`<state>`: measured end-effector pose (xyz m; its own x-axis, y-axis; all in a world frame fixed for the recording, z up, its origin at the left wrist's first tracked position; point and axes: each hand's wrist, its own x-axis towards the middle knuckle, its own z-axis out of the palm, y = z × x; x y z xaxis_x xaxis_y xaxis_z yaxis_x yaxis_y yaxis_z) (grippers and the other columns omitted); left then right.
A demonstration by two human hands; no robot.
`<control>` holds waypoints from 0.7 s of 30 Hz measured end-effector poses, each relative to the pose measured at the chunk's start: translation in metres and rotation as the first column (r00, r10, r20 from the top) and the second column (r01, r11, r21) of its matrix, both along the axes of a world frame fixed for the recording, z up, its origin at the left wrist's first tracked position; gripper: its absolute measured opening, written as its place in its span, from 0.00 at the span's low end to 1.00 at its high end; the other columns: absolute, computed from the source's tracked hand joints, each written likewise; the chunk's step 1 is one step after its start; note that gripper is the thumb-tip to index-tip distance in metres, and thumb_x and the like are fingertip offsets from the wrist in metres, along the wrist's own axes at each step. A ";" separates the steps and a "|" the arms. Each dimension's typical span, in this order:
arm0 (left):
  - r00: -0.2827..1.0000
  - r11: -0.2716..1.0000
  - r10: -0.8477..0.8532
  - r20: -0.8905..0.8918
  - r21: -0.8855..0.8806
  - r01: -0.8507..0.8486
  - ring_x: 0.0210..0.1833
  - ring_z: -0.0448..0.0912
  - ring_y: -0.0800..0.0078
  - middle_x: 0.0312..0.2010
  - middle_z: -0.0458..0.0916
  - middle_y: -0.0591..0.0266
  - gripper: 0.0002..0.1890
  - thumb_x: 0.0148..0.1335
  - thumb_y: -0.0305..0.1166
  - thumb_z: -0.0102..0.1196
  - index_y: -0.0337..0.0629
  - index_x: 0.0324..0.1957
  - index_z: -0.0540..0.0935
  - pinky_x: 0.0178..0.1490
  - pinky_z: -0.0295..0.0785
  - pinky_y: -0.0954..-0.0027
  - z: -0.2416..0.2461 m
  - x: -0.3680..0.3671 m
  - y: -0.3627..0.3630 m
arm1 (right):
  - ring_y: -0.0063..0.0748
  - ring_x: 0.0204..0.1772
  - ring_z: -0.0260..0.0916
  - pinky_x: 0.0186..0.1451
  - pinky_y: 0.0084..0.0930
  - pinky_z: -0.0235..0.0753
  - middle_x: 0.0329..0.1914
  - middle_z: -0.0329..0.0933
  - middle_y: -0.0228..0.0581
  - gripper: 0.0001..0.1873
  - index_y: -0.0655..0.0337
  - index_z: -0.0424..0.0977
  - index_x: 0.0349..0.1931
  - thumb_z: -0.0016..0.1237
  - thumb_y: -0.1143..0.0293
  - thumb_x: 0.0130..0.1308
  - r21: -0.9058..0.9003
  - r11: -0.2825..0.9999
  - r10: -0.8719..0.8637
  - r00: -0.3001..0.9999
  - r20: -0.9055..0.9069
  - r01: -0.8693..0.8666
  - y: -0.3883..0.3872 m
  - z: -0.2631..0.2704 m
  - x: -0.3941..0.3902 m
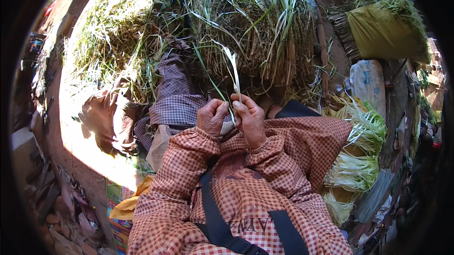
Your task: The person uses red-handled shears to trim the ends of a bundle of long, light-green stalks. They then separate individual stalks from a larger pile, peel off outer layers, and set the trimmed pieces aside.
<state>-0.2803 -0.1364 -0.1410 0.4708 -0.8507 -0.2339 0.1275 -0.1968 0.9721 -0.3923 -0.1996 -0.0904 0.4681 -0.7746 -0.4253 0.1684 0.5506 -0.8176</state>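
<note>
Both hands meet over my lap, above a checked cloth. My left hand [212, 116] has its thumb and forefinger pinched on a thin green leaf [209, 74] that slants up and away to the left. Beside it, my right hand [250, 120] pinches a pale, whitish plant stalk [233, 67] that stands upward from the fingers. A thin pale strip hangs between the two hands. Beyond them lies a large heap of long-leaved green plants [255, 28], its brown stems pointing towards me.
Sunlit cut greenery [113, 38] lies at the upper left. At the right are trimmed pale-green bundles [354, 171], a white sack [367, 81] and a yellow-wrapped bale [383, 30]. A wooden pole [322, 47] lies beside the heap.
</note>
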 end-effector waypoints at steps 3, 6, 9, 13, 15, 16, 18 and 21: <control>0.994 0.969 -0.101 -0.034 0.223 0.106 0.22 0.68 0.86 0.18 0.74 0.71 0.11 0.60 0.35 0.56 0.37 0.27 0.78 0.26 0.63 0.80 -0.003 0.007 0.015 | 0.07 0.17 0.52 0.19 0.09 0.51 0.19 0.62 0.20 0.11 0.64 0.73 0.41 0.46 0.65 0.66 0.010 1.000 -0.019 1.000 -0.009 0.019 -0.003 0.000 -0.003; 0.918 0.965 0.131 -0.376 0.259 -0.032 0.22 0.68 0.84 0.24 0.76 0.71 0.14 0.62 0.41 0.52 0.40 0.35 0.78 0.19 0.64 0.84 0.003 0.027 0.009 | 0.09 0.22 0.56 0.24 0.09 0.56 0.21 0.66 0.23 0.11 0.65 0.74 0.41 0.46 0.67 0.66 -0.231 0.971 0.006 0.967 -0.256 -0.067 -0.003 -0.001 -0.006; 0.845 0.998 -0.025 -0.534 0.034 0.051 0.26 0.72 0.81 0.29 0.78 0.68 0.16 0.62 0.44 0.52 0.42 0.41 0.78 0.18 0.66 0.81 0.013 0.037 -0.011 | 0.22 0.33 0.68 0.37 0.20 0.69 0.28 0.73 0.35 0.11 0.65 0.74 0.42 0.47 0.68 0.65 -0.497 0.829 0.025 0.905 -0.425 -0.257 0.001 -0.001 -0.007; 0.932 0.996 -0.058 -0.357 -0.089 0.028 0.20 0.69 0.86 0.22 0.77 0.70 0.09 0.60 0.36 0.56 0.40 0.33 0.80 0.22 0.63 0.83 0.018 0.017 -0.024 | 0.23 0.32 0.69 0.37 0.22 0.70 0.29 0.73 0.39 0.11 0.65 0.73 0.43 0.47 0.69 0.64 -0.401 0.885 0.021 0.882 -0.470 -0.234 0.005 -0.001 -0.007; 0.963 0.994 0.025 -0.268 -0.098 -0.053 0.21 0.67 0.88 0.22 0.76 0.72 0.09 0.60 0.34 0.57 0.39 0.31 0.79 0.22 0.60 0.84 0.015 0.003 -0.017 | 0.18 0.30 0.65 0.33 0.18 0.66 0.26 0.71 0.32 0.11 0.66 0.73 0.42 0.46 0.69 0.65 -0.234 0.967 0.030 0.958 -0.284 -0.100 0.006 -0.002 -0.008; 0.982 0.996 0.036 -0.186 -0.072 -0.051 0.20 0.66 0.88 0.22 0.76 0.73 0.08 0.60 0.33 0.57 0.39 0.31 0.79 0.22 0.59 0.85 0.012 -0.002 -0.011 | 0.15 0.28 0.63 0.31 0.16 0.64 0.25 0.70 0.29 0.11 0.66 0.73 0.42 0.45 0.68 0.65 -0.130 0.990 0.024 0.981 -0.195 -0.050 0.005 -0.002 -0.009; 0.988 0.992 -0.053 -0.148 0.105 0.069 0.21 0.67 0.88 0.21 0.76 0.73 0.07 0.59 0.33 0.58 0.39 0.30 0.79 0.25 0.60 0.84 0.005 -0.006 0.004 | 0.09 0.26 0.56 0.26 0.11 0.57 0.22 0.64 0.20 0.11 0.65 0.74 0.39 0.45 0.65 0.66 -0.006 1.000 0.000 0.999 -0.040 0.000 0.004 -0.003 -0.011; 0.982 0.977 -0.014 -0.186 0.208 0.053 0.25 0.69 0.85 0.25 0.76 0.71 0.12 0.58 0.38 0.58 0.38 0.33 0.79 0.27 0.63 0.81 -0.005 0.009 0.011 | 0.10 0.26 0.57 0.26 0.13 0.58 0.21 0.62 0.21 0.12 0.65 0.73 0.36 0.46 0.64 0.66 -0.095 0.983 0.126 0.951 -0.283 -0.158 0.004 -0.004 -0.009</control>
